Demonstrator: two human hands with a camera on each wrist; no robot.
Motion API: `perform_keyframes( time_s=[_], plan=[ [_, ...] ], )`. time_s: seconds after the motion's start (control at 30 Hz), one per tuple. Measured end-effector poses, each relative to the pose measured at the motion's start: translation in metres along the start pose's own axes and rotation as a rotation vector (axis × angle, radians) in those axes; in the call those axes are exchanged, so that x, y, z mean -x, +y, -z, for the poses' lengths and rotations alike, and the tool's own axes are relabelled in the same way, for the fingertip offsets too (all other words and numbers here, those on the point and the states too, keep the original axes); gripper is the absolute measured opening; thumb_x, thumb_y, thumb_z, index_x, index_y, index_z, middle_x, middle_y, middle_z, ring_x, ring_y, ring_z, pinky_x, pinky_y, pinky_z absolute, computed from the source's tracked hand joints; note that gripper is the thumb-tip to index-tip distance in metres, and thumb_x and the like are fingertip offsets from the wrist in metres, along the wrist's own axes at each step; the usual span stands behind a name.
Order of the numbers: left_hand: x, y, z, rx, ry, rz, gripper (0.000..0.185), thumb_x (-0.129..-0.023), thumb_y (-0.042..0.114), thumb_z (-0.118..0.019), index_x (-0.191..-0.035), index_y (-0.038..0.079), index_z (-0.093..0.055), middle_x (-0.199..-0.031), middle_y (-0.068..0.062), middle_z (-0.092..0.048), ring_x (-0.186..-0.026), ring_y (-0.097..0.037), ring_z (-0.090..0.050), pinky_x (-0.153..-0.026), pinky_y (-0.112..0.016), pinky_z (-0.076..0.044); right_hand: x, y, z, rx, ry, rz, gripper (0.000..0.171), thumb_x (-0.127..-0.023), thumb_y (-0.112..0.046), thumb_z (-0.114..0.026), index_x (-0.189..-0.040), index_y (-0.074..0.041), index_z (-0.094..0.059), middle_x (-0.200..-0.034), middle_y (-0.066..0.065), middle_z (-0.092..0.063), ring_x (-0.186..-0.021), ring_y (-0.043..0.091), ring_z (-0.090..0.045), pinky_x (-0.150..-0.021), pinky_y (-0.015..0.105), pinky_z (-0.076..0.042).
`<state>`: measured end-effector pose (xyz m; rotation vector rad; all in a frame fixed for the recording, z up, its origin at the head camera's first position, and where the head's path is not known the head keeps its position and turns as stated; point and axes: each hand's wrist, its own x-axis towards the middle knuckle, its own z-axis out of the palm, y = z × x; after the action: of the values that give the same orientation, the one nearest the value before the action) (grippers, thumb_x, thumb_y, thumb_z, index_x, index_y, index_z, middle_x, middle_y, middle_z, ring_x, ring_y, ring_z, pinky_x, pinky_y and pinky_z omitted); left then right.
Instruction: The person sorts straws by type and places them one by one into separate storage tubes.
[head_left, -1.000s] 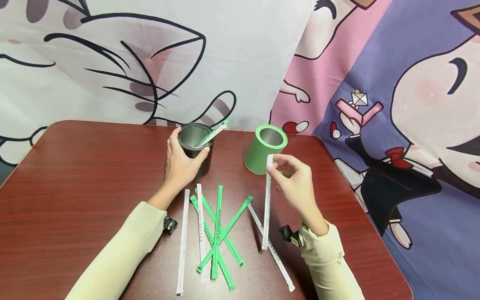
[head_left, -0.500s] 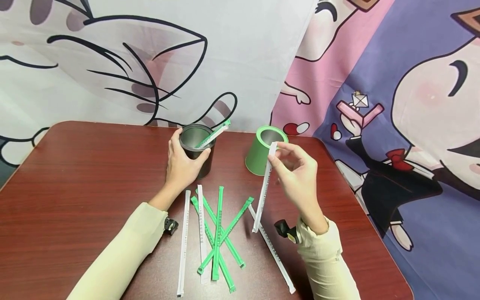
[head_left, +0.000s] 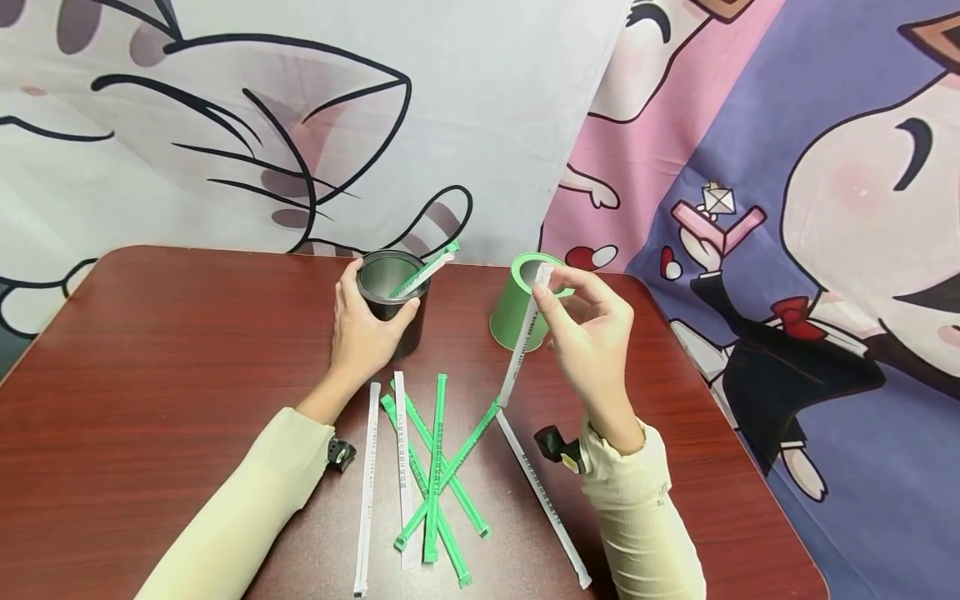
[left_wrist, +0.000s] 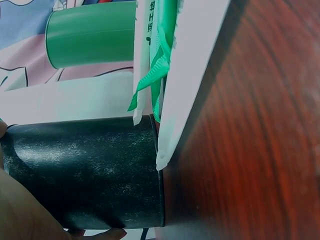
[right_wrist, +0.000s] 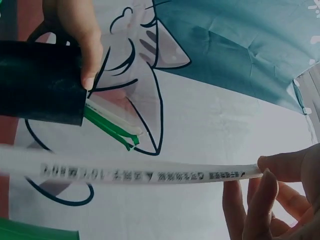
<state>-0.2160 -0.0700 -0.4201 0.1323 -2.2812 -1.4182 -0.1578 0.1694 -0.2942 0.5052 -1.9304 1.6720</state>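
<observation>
Pinching white straw [head_left: 519,357]: right hand [head_left: 596,337]; left hand [head_left: 366,330] grips black can [left_wrist: 95,170], straws [head_left: 426,272] inside, count unclear.

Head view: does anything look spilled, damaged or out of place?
Nothing looks spilled or damaged. Only the loose green straws look untidy, crossing one another rather than lying side by side. The black can and green can both stand upright.

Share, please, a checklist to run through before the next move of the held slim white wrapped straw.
1. Right hand pinches the slim white wrapped straw near its upper end: ok.
2. Left hand steadies the upright black cylindrical can: ok.
3. Space in its mouth beside the leaning green and white straws: seemingly ok.
4. Held straw's lower end above a can opening: not ok.
5. Contents of the green cylindrical can: cannot tell.
</observation>
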Motion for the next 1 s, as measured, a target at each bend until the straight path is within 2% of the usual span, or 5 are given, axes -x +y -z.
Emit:
perform_keyframes(
  time_s=[0.2,0.5,0.7,1.0],
  plan=[
    [0.001,0.000,0.002,-0.001,-0.004,0.001,0.093,-0.080,0.054,-0.074,-0.153,0.027,-0.024,-0.147,-0.009,-0.036,-0.125,-0.034,-0.045,-0.092,-0.058,-0.041,-0.005,-0.002,-0.008,-0.047,0.044,0.049,0.021,-0.086,-0.001,-0.074,-0.103,0.010,-0.067,-0.081,0.001,-0.062,-0.049,0.011,-0.055,-0.038,0.023,-0.040],
    [0.003,-0.004,0.002,0.001,0.002,0.006,0.092,-0.080,0.055,-0.075,-0.152,0.027,-0.025,-0.146,-0.010,-0.037,-0.124,-0.034,-0.045,-0.091,-0.059,-0.042,-0.012,-0.004,-0.026,-0.166,0.164,0.090,0.009,-0.085,-0.001,-0.075,-0.091,-0.004,-0.070,-0.079,0.005,-0.068,-0.061,0.014,-0.068,-0.036,0.024,-0.041],
    [0.001,-0.003,0.000,-0.004,-0.001,0.005,0.092,-0.079,0.056,-0.074,-0.152,0.029,-0.024,-0.146,-0.008,-0.037,-0.123,-0.034,-0.046,-0.089,-0.059,-0.043,-0.014,-0.002,-0.033,-0.226,0.244,0.156,0.009,-0.085,0.002,-0.073,-0.091,-0.001,-0.068,-0.079,0.007,-0.070,-0.064,0.016,-0.069,-0.037,0.026,-0.043],
    [-0.001,-0.002,0.000,-0.003,0.007,-0.007,0.093,-0.079,0.055,-0.075,-0.152,0.028,-0.025,-0.145,-0.008,-0.038,-0.123,-0.035,-0.046,-0.089,-0.058,-0.043,-0.012,0.001,-0.040,-0.284,0.320,0.200,0.013,-0.085,0.003,-0.073,-0.094,-0.004,-0.068,-0.081,0.008,-0.070,-0.065,0.018,-0.069,-0.037,0.027,-0.044]
  ],
)
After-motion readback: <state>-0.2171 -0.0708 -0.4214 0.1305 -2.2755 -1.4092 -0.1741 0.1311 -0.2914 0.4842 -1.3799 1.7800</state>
